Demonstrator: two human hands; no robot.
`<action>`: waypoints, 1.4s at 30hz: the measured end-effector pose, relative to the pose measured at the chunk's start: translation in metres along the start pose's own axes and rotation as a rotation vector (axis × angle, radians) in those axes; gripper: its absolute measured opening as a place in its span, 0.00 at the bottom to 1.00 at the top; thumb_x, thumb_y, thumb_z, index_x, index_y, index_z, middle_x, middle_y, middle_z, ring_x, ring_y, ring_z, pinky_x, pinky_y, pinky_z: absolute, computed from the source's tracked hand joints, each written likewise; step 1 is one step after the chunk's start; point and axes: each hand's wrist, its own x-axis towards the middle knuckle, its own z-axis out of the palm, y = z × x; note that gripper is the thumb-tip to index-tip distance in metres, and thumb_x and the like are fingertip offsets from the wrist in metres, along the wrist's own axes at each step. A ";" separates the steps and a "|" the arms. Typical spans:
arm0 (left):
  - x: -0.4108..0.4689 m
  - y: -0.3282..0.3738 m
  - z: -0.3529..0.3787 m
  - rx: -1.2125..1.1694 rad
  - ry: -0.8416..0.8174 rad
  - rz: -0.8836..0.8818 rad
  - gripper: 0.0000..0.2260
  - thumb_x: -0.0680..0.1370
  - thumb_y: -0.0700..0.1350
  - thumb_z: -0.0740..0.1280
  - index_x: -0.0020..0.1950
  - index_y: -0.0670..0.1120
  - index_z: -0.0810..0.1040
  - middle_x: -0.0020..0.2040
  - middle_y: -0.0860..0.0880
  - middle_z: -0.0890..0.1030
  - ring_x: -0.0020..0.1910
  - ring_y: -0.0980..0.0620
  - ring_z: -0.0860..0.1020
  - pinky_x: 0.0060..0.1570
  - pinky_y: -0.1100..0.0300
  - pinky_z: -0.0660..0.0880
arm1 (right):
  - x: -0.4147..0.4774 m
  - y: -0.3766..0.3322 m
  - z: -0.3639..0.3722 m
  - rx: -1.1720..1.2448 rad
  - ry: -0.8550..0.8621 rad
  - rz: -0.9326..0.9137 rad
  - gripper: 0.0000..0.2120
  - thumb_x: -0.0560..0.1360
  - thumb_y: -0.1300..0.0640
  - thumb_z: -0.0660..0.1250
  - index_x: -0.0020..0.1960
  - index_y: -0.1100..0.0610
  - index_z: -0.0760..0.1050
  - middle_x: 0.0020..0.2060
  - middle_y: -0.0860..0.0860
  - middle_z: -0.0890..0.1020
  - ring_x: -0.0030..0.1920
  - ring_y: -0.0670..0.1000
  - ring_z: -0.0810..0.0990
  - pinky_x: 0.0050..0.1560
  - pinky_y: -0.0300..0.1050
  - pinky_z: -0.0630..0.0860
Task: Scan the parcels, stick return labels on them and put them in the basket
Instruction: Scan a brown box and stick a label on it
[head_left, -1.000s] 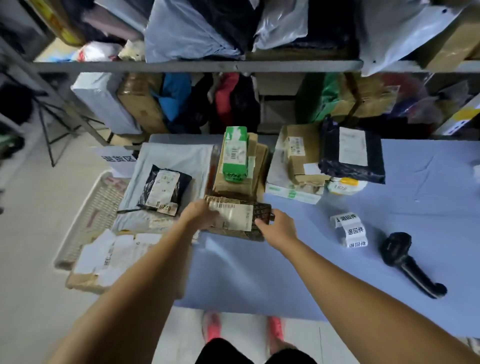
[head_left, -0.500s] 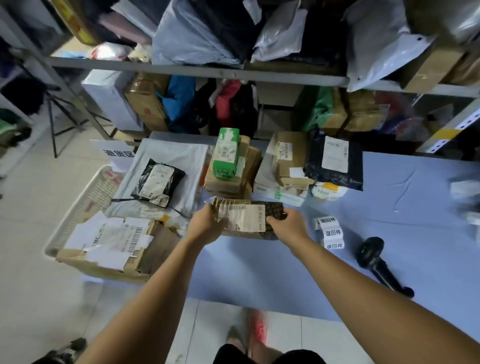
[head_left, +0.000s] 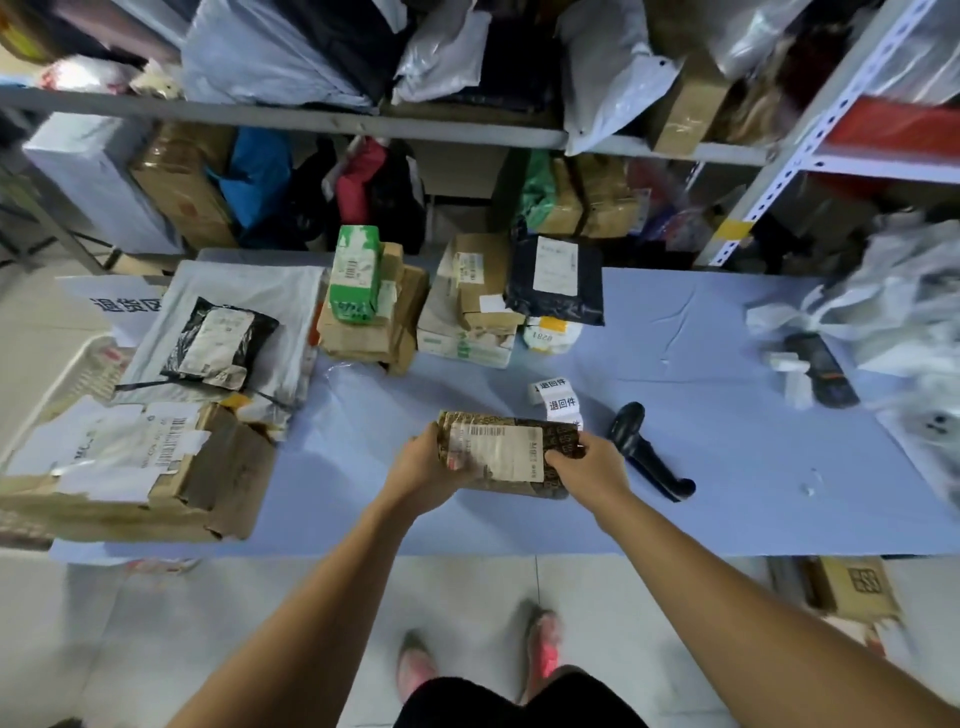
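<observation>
The left hand (head_left: 421, 467) and right hand (head_left: 587, 467) each curl round one end of one brown parcel (head_left: 498, 452), held over the near middle of the desk (head_left: 727, 509). Just right of it lie one label roll (head_left: 558, 400) and one black scanner (head_left: 644, 452). The basket (head_left: 83, 369) at the left carries three parcels.

Pale blue surface (head_left: 779, 493) spans the view under the left hand (head_left: 415, 467) and right hand (head_left: 587, 467). Beyond both I see a grey metal shelving rack (head_left: 363, 123), its shelves packed full. Nearer than the hands, light tiled floor (head_left: 483, 582). I log the lighting as dim and even.
</observation>
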 end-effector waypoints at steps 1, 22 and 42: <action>-0.001 0.003 0.009 -0.004 -0.007 0.006 0.23 0.69 0.49 0.76 0.61 0.48 0.73 0.55 0.49 0.81 0.54 0.46 0.79 0.48 0.55 0.76 | 0.002 0.007 -0.007 -0.003 -0.003 -0.001 0.07 0.74 0.54 0.70 0.52 0.52 0.80 0.45 0.49 0.84 0.45 0.50 0.83 0.47 0.50 0.82; 0.002 0.040 0.093 -0.016 0.141 -0.127 0.41 0.69 0.45 0.79 0.77 0.58 0.63 0.62 0.49 0.79 0.60 0.49 0.78 0.56 0.59 0.75 | 0.095 0.098 -0.099 -0.393 0.061 -0.142 0.20 0.74 0.55 0.69 0.65 0.55 0.72 0.62 0.55 0.72 0.61 0.57 0.73 0.55 0.54 0.76; -0.002 0.036 0.072 0.251 0.033 -0.028 0.44 0.52 0.67 0.77 0.66 0.57 0.68 0.58 0.62 0.69 0.54 0.57 0.74 0.48 0.59 0.73 | 0.104 0.062 -0.108 -0.241 0.000 -0.065 0.13 0.70 0.57 0.65 0.54 0.53 0.73 0.40 0.52 0.78 0.34 0.53 0.78 0.29 0.43 0.73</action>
